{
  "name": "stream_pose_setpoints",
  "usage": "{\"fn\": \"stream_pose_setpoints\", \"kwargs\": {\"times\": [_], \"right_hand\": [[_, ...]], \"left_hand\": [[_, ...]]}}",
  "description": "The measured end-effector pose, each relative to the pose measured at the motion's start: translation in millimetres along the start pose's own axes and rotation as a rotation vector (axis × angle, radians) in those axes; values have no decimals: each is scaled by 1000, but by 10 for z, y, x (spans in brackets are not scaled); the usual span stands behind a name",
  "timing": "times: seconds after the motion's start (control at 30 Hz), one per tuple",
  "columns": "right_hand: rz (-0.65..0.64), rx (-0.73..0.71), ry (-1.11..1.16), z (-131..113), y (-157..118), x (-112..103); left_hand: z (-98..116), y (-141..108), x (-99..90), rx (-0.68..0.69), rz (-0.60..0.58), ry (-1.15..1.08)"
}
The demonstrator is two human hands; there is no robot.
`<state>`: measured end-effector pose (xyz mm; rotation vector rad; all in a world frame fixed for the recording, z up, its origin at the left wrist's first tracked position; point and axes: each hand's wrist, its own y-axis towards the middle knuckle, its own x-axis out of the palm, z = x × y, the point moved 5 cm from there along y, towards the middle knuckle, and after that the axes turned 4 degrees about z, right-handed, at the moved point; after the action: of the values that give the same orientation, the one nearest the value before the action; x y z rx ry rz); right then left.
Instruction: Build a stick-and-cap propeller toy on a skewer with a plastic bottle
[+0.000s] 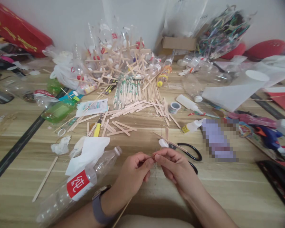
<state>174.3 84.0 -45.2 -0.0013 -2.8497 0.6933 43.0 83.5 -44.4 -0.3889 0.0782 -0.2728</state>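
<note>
Close to the front of the wooden table, my left hand (pixel 134 172) and my right hand (pixel 174 164) meet fingertip to fingertip. Both pinch a thin strand (pixel 156 171), like thread or fine wire, whose loose ends hang below the fingers; its exact kind is too fine to tell. Just beyond my right hand lie black-handled scissors (pixel 196 152), partly covered by that hand, with wooden sticks and a white cap across them. A clear plastic bottle (pixel 80 185) with a red label rests on its side left of my left hand.
Craft sticks (pixel 121 128) lie scattered ahead, with packaged sticks (pixel 129 90) and a heap of bottles behind. A small glue bottle (pixel 192 126), a spool (pixel 174 107) and a yellow-handled cutter (pixel 98 128) lie within reach. A single stick (pixel 45 179) is at left.
</note>
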Motion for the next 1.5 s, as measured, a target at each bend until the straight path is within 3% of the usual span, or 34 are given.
{"fn": "stream_pose_setpoints", "kwargs": {"times": [0.4, 0.73, 1.13, 1.37, 1.5], "right_hand": [[9, -186, -260, -98, 10, 6], [49, -640, -711, -260, -96, 41], [-98, -675, -806, -240, -123, 80], [73, -585, -689, -238, -110, 0], [154, -629, -737, -275, -132, -6]], "left_hand": [[34, 0, 6, -38, -9, -49], [20, 5, -8, -51, -18, -130], [-121, 58, 22, -115, -61, -236], [-47, 53, 42, -175, -50, -319], [-22, 53, 38, -179, -36, -355]]}}
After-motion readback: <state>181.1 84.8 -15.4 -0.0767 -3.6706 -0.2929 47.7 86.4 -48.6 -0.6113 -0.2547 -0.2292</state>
